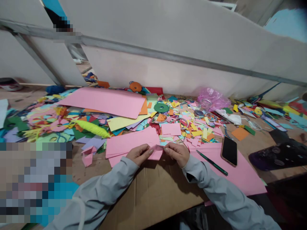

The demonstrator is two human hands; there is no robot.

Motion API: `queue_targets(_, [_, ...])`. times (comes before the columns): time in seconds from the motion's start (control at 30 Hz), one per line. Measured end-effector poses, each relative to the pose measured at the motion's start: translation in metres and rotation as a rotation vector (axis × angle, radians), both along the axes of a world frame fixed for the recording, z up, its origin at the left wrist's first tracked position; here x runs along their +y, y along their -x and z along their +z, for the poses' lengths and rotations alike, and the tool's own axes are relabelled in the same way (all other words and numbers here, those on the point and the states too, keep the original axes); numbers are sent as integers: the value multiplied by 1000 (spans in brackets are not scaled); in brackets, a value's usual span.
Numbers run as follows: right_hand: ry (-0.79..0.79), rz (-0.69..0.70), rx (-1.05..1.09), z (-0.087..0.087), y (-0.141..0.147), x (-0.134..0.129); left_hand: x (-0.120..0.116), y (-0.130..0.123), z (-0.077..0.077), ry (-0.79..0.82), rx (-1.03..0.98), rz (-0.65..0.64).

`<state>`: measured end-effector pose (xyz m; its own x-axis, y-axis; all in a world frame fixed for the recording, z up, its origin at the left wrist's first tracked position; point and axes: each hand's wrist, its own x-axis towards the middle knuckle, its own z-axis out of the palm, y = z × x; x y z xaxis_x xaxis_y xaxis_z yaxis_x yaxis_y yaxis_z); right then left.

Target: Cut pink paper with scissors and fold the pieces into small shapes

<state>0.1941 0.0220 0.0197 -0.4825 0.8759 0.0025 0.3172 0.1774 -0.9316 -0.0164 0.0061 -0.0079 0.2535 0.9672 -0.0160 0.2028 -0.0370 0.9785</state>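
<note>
Near the middle of the view my left hand [141, 154] is closed, its thumb and fingers pinching a small folded piece of pink paper [156, 154]. Facing it, my right hand [177, 154] is pinched shut at the right edge of this same paper. A thin, greyish edge or strip shows between the two hands, too small to make out. Below them lies a sheet of brown cardboard [144, 195]. Just behind my left hand is a stack of pink sheets [130, 142]. A dark green pen-like tool [212, 163] rests on pink paper to the right of my right hand.
A phone [229, 151] lies on a large pink sheet [249, 179]. Paper scraps [196, 124], tape rings and a yellow yarn bundle [93, 128] cover the table behind. A pale partition [168, 67] closes off the back. At right is a dark purple object [278, 155].
</note>
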Motion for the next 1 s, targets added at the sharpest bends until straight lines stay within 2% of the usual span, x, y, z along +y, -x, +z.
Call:
queue_targets(0.4, [-37, -6, -57, 7, 2, -2, -1, -1, 0, 14, 10, 20])
queue_targets(0.73, [-26, -33, -47, 2, 2, -1, -1, 1, 0, -10, 29, 2])
queue_targets(1.0, [-23, -57, 15, -6, -1, 2, -2, -1, 3, 33, -16, 24])
